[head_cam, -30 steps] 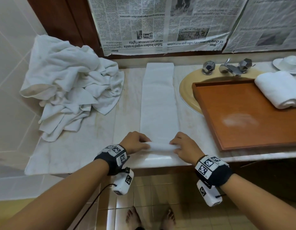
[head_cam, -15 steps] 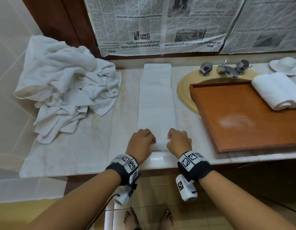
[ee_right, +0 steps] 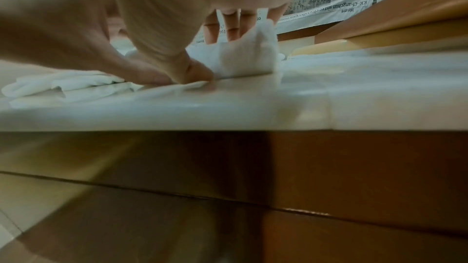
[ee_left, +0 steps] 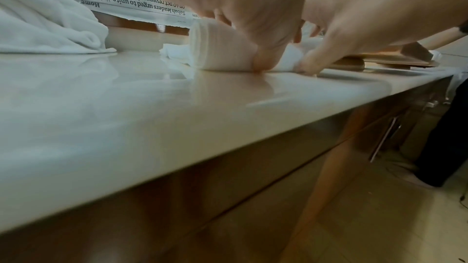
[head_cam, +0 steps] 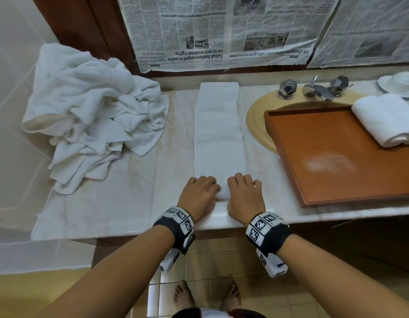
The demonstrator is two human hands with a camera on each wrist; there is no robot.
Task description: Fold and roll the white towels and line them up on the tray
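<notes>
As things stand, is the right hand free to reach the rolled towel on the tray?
Probably not yet. The path across the wooden tray to the rolled towel looks open, but the right hand, like the left hand, grips the started roll of the folded towel.

Upside-down newspaper sheets (head_cam: 221,31) cover the wall behind the pale marble bench (head_cam: 102,203), where a yellow sink (head_cam: 256,120) with a chrome tap (head_cam: 316,89) sits beside a white dish (head_cam: 399,83), above a tiled floor (head_cam: 210,267).
</notes>
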